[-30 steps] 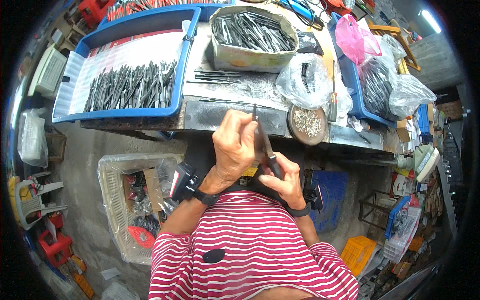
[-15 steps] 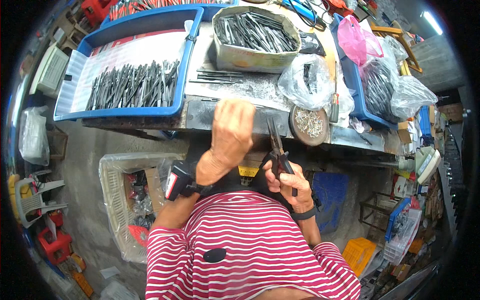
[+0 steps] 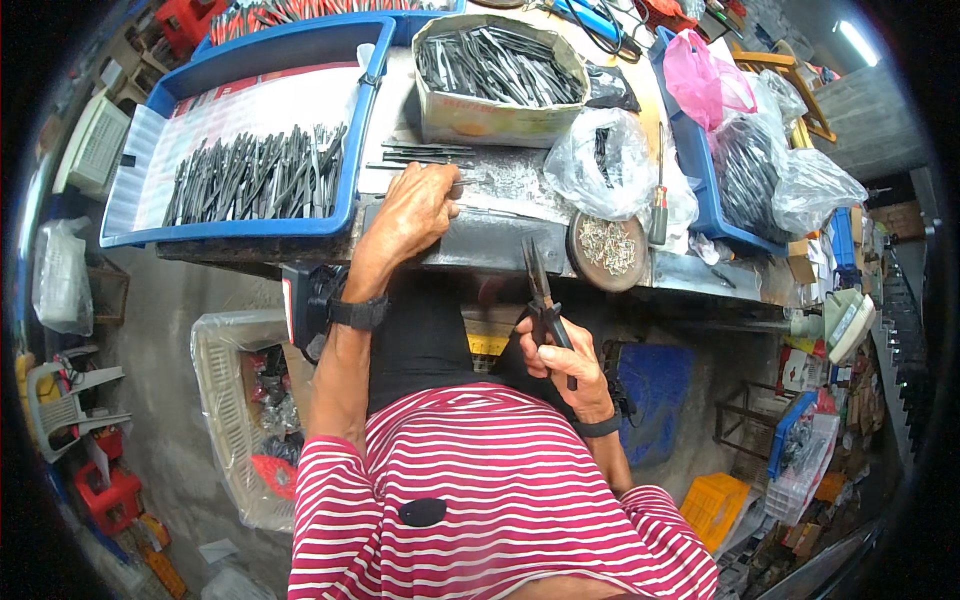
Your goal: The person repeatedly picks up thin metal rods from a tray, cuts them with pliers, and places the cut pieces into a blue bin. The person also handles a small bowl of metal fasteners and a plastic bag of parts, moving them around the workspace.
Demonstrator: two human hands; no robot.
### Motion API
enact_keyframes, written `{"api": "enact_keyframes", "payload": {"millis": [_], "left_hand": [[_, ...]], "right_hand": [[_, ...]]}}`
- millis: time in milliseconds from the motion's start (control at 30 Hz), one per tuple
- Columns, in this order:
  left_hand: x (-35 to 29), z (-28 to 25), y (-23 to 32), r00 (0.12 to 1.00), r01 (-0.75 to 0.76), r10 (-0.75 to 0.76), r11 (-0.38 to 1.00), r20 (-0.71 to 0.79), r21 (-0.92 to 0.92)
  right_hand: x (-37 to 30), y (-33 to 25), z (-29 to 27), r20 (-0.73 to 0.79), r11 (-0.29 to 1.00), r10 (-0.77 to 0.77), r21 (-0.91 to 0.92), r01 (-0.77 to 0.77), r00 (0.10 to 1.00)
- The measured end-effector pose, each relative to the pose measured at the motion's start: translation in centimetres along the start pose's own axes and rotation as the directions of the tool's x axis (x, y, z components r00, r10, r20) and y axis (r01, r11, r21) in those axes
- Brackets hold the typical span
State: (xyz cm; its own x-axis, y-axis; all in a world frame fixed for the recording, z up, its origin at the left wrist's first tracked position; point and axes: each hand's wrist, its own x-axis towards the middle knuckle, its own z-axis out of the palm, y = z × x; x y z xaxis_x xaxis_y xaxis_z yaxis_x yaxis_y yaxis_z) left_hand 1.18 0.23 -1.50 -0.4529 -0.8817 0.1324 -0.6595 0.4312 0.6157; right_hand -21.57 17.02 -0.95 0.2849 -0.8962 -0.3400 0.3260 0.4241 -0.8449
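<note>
Since the frame half a second back, left hand has gone from mid-air in front of the chest out onto the workbench; right hand has dropped slightly toward the lap, pliers with it.

Near: striped red-and-white shirt fills the lower field. Right hand held just above it, fingers wrapped shut around the handles of a pair of dark pliers; nose points up toward the bench edge, jaws look closed. Pliers sit clear of the bench, between lap and table front.

Mid: left hand rests on the bench top, fingers curled down over a few loose flat metal pieces. Whether it has actually pinched one I cannot tell; fingertips are hidden under the knuckles.

Judgement: step in hand looks like fetching the next piece while the finished or working pliers wait in the right hand. Next move likely calls for a firm pinch on one single piece, then bringing both hands together.

Far: round dish of small rivets right of the left hand, a clear bag behind it; cardboard box of dark blanks beyond; blue tray with rows of assembled pliers to the left.
</note>
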Motion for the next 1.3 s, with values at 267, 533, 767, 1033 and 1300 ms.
{"api": "enact_keyframes", "payload": {"millis": [267,533,767,1033,1300], "left_hand": [[0.9,-1.1,0.1,0.984,0.149,-0.141,0.986,0.108,-0.077],[0.0,-0.5,2.1,0.942,-0.099,0.090,0.995,-0.323,-0.012],[-3.3,0.1,6.4,0.951,0.053,-0.295,0.451,-0.093,-0.891],[-4.4,2.0,6.6,0.956,0.026,-0.286,-0.122,0.060,-0.992],[-4.6,3.1,6.2,0.961,0.031,-0.264,-0.179,0.079,-0.983]], "right_hand": [[0.4,0.1,0.1,-0.004,0.999,0.003,-0.046,-0.004,1.000],[1.0,-0.9,0.6,-0.085,0.865,-0.186,-0.487,0.123,0.979],[2.0,-0.9,2.6,0.025,0.400,-0.614,-0.851,0.339,0.789],[2.5,-0.3,2.4,0.179,0.035,-0.761,-0.949,0.314,0.623],[2.6,0.2,1.8,0.188,0.005,-0.757,-0.956,0.293,0.626]]}}
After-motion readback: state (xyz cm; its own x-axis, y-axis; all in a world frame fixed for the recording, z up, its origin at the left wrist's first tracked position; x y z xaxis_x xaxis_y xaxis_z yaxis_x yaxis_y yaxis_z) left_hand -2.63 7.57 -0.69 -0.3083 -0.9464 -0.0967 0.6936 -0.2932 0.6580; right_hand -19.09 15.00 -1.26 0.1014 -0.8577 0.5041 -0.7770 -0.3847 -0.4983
